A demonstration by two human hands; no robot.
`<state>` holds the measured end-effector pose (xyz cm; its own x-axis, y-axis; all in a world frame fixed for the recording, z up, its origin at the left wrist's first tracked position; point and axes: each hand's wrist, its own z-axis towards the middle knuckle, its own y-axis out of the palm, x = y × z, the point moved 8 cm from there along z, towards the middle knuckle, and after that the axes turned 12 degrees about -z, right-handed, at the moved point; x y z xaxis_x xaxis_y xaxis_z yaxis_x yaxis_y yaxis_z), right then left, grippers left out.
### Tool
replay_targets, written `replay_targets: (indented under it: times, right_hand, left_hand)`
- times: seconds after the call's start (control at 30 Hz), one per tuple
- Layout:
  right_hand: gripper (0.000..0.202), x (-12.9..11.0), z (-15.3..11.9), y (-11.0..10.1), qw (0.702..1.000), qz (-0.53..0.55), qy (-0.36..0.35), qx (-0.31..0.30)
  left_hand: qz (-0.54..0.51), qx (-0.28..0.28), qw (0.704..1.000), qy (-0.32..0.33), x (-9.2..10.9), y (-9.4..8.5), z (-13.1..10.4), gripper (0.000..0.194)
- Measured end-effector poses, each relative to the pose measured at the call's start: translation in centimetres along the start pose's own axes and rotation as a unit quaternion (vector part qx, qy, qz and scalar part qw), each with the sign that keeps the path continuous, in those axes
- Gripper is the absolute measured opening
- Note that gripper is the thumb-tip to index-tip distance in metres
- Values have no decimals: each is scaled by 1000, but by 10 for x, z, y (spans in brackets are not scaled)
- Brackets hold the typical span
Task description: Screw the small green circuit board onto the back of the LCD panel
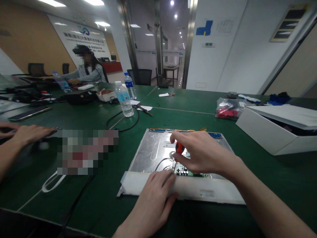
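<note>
A flat metal display panel [143,153] lies on the green table, with a white strip [198,191] along its near edge and a small green circuit board [190,172] on its back. My right hand [198,150] is closed round the red and black handle of a screwdriver [179,147]. The screwdriver stands nearly upright, its tip down at the board's left end. My left hand [158,193] lies across the white strip, fingers stretched toward the tip, thumb apart. Its fingertips are beside the shaft; whether they touch it I cannot tell.
Beyond the panel stand two water bottles [124,100] and a black cable [135,127]. A white box [274,132] and a plastic bag [229,109] are at right. Another person's hands [29,134] are at left, near a blurred-out object [86,152]. Another person [86,71] sits farther back.
</note>
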<state>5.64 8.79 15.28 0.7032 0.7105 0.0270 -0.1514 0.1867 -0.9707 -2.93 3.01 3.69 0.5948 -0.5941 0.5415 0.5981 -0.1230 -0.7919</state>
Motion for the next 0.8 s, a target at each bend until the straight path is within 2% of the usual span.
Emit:
replay_targets:
  times: [0.4, 0.8]
  right_hand:
    - [20, 5, 3, 1, 998, -50, 35, 19]
    - [21, 13, 0, -7, 998, -41, 44, 35]
  left_hand:
    - [3, 8, 1000, 10, 1, 0, 0, 41]
    - [9, 0, 1000, 3, 1, -1, 0, 39]
